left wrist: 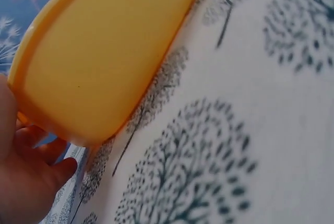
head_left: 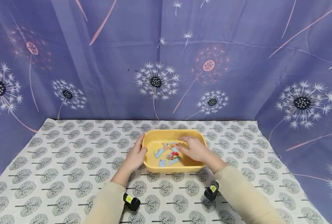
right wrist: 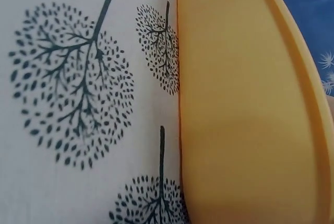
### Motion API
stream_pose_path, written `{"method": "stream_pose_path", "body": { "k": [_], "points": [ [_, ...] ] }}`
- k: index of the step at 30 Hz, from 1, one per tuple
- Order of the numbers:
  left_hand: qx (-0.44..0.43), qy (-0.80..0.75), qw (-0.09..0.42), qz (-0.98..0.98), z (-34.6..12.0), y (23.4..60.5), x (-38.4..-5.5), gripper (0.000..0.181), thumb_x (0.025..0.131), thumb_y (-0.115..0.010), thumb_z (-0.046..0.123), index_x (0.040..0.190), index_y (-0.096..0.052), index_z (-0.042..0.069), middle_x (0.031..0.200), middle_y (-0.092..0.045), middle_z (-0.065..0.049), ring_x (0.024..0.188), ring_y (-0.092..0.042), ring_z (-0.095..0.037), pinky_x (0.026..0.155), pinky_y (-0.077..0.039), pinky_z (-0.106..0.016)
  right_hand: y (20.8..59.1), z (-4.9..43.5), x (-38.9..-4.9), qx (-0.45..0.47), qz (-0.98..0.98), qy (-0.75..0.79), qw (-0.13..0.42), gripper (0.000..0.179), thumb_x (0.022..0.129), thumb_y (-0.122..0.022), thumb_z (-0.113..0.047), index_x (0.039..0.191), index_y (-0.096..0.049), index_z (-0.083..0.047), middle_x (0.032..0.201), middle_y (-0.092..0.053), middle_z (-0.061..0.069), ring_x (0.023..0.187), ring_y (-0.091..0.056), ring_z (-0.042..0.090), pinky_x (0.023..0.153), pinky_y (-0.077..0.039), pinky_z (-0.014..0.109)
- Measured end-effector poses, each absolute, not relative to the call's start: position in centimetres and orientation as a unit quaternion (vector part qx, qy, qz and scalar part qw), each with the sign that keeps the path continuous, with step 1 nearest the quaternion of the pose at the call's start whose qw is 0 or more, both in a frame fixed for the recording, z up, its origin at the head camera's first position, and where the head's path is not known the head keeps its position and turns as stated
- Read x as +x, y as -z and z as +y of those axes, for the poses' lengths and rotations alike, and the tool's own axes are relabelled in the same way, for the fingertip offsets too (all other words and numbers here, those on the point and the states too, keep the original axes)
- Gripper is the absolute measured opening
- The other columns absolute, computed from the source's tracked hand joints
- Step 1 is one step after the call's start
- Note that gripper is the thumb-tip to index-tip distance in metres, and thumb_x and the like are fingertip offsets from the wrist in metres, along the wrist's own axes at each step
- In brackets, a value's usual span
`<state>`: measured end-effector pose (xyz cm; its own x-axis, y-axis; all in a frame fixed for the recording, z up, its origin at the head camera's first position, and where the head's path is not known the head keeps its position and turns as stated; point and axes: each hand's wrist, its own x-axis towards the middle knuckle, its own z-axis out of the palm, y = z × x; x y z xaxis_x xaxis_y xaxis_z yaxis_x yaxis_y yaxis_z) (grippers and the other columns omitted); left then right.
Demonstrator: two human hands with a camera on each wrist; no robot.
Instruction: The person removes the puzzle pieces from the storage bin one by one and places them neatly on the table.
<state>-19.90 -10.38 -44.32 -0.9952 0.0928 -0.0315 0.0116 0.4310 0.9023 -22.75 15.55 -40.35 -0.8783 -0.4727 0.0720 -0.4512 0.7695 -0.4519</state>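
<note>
A yellow plastic tub (head_left: 154, 169) holds several small flat pieces that look like jigsaw puzzle pieces, light blue with coloured pictures. Among them are one with a red figure (head_left: 173, 155) and a plain blue one (head_left: 162, 163). My left hand (head_left: 136, 155) grips the tub's left end, with the thumb at the rim and the fingers along the outer wall. My right hand (head_left: 195, 149) reaches over the right side into the tub, fingers stretched toward the pieces at its middle. In the right wrist view, the tub's outer wall (right wrist: 250, 104) hides the fingers.
Under the tub lies a white cloth (head_left: 76, 186) printed with grey trees, covering the table. A blue-purple curtain (head_left: 112, 77) with dandelions hangs along the back and both sides. Black wrist cameras sit below each sleeve, in front of the tub.
</note>
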Motion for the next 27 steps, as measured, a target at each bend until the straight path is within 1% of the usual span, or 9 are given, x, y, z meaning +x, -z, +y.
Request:
{"method": "stream_pose_path", "body": {
  "k": [1,3,6,10,12,19,27],
  "points": [
    [0.030,-0.539,0.039,0.841,-10.4,44.4,-19.9,0.062,0.096,-0.038,0.018,0.153,-0.013,0.021,0.153,-0.031,-0.013,0.121,-0.053,-0.031,0.098,-0.050,-0.043,40.5,15.5,-22.8,-0.243,0.941,0.236,0.024,0.050,0.091,-0.058,-0.029,0.131,-0.052,0.000,0.132,-0.057,0.017,0.121,-0.053,0.035,0.107,-0.040,0.048],
    [0.025,-0.554,0.041,0.831,-10.3,44.6,-19.7,0.063,0.096,-0.040,0.019,0.153,-0.013,0.022,0.153,-0.031,-0.013,0.123,-0.052,-0.031,0.100,-0.048,-0.044,40.8,15.5,-23.0,-0.241,0.941,0.238,0.025,0.049,0.091,-0.059,-0.028,0.130,-0.053,0.000,0.131,-0.057,0.017,0.122,-0.053,0.035,0.106,-0.041,0.049],
    [0.021,-0.568,0.044,0.821,-10.3,45.0,-19.5,0.063,0.097,-0.042,0.021,0.153,-0.014,0.025,0.154,-0.030,-0.012,0.127,-0.048,-0.032,0.103,-0.045,-0.044,41.3,15.5,-23.1,-0.232,0.943,0.237,0.031,0.048,0.090,-0.060,-0.027,0.129,-0.055,-0.001,0.130,-0.058,0.017,0.117,-0.056,0.034,0.105,-0.042,0.048],
    [0.021,-0.582,0.044,0.812,-10.4,45.5,-19.3,0.063,0.097,-0.043,0.023,0.153,-0.014,0.025,0.154,-0.029,-0.012,0.133,-0.042,-0.032,0.108,-0.038,-0.045,41.9,15.5,-23.2,-0.230,0.945,0.229,0.037,0.046,0.088,-0.062,-0.026,0.126,-0.057,0.000,0.126,-0.061,0.017,0.115,-0.057,0.034,0.104,-0.044,0.047],
    [0.026,-0.587,0.043,0.808,-10.5,45.6,-19.2,0.063,0.097,-0.044,0.022,0.153,-0.015,0.024,0.154,-0.029,-0.012,0.134,-0.041,-0.032,0.109,-0.037,-0.046,42.1,15.5,-23.3,-0.234,0.945,0.227,0.035,0.045,0.088,-0.063,-0.024,0.124,-0.058,0.001,0.123,-0.062,0.017,0.117,-0.056,0.035,0.104,-0.044,0.047],
    [0.028,-0.586,0.045,0.808,-10.7,45.4,-19.5,0.062,0.097,-0.044,0.024,0.152,-0.015,0.028,0.154,-0.029,-0.011,0.134,-0.041,-0.032,0.108,-0.038,-0.044,42.2,15.4,-23.8,-0.238,0.946,0.218,0.015,0.040,0.087,-0.063,-0.020,0.119,-0.061,0.003,0.117,-0.065,0.017,0.114,-0.058,0.034,0.103,-0.045,0.045],
    [0.032,-0.594,0.046,0.802,-10.8,45.1,-19.6,0.063,0.097,-0.044,0.023,0.153,-0.016,0.024,0.154,-0.028,-0.013,0.134,-0.041,-0.033,0.107,-0.039,-0.043,42.3,15.1,-24.0,-0.256,0.949,0.185,0.009,0.036,0.088,-0.062,-0.019,0.118,-0.063,0.002,0.113,-0.065,0.015,0.108,-0.059,0.030,0.101,-0.047,0.042]
  ]
}}
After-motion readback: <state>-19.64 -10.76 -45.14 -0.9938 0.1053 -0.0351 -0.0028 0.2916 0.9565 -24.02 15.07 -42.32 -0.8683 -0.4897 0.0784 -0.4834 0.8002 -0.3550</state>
